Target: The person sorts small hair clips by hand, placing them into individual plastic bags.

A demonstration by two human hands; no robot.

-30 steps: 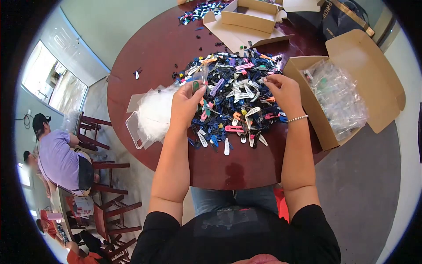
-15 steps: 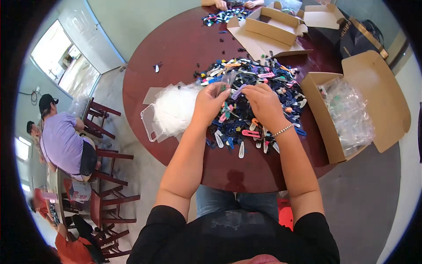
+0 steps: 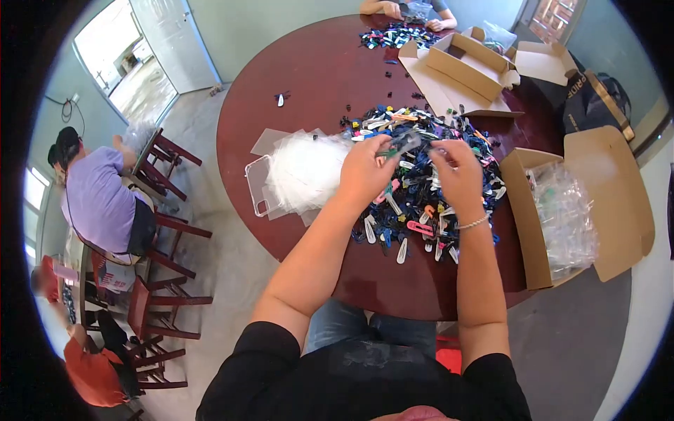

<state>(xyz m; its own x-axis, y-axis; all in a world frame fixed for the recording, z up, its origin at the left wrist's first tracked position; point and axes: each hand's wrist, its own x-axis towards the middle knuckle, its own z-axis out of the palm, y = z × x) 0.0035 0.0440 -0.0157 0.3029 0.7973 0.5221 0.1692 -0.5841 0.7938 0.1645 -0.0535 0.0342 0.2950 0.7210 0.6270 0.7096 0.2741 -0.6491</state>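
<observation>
I am sitting at the big round table (image 3: 302, 63), and its near edge is curving just in front of my knees, so both my forearms are reaching over it. At the right rim the open cardboard box (image 3: 523, 231) with filled clear packets is standing near my right forearm. In the middle, the pile of hair clips (image 3: 421, 207) is lying under my two hands. Just beside it on the left, the stack of empty clear bags (image 3: 302, 168) is spreading toward the rim. My left hand (image 3: 365, 175) is closed around a small clear bag (image 3: 401, 144) and is holding it up above the pile, with something green inside it. My right hand (image 3: 460, 175) is bent, with the fingertips drawn together close to the mouth of this bag. Whether a clip is sitting between them I cannot tell, it is too small. I am judging that I am in the step of filling this bag with clips. The next move is asking for a steady left hand and an open bag mouth, so that a clip is going in straight. Bare wood is showing behind and to the left of the pile. The box at the right is limiting my room there, and so are the far boxes (image 3: 470, 59), where another person's hands (image 3: 393, 10) are working.
</observation>
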